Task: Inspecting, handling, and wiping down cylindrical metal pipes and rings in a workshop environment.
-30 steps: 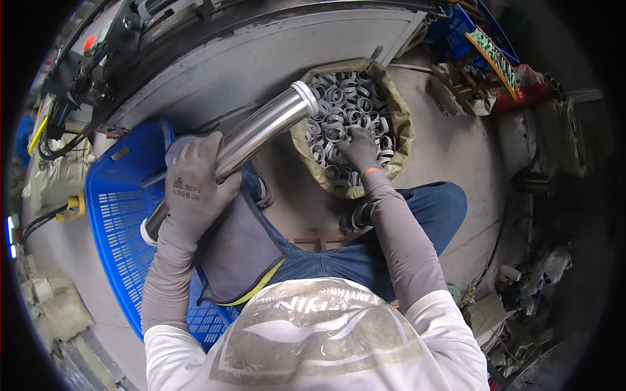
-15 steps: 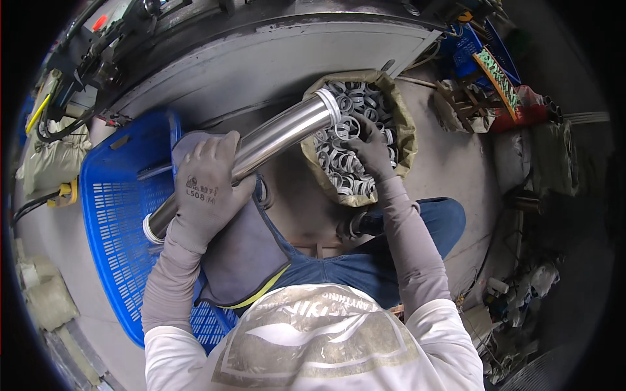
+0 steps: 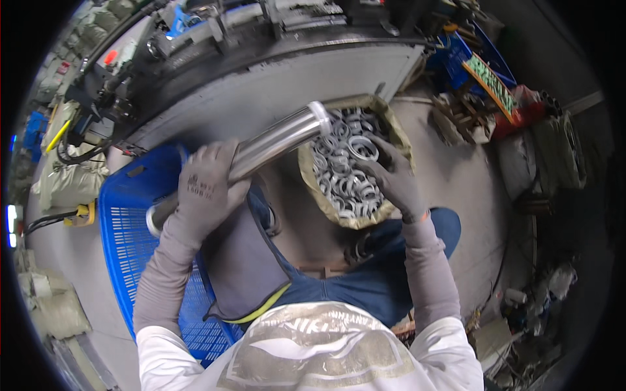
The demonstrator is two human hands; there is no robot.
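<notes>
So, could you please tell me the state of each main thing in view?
Left hand: gloved, gripping the metal tube
Metal tube: tilted, white rings on both ends
Right hand: gloved, pinching a single ring
Sack: open, heaped with loose rings
Blue basket: open-topped
Grey cloth: draped over the left leg

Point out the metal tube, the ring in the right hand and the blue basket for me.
Metal tube (image 3: 274,144): head view, on the shiny barrel's upper stretch.
Ring (image 3: 351,148) in the right hand (image 3: 399,186): head view, on the rim's left side.
Blue basket (image 3: 124,229): head view, on the slotted wall.
</notes>
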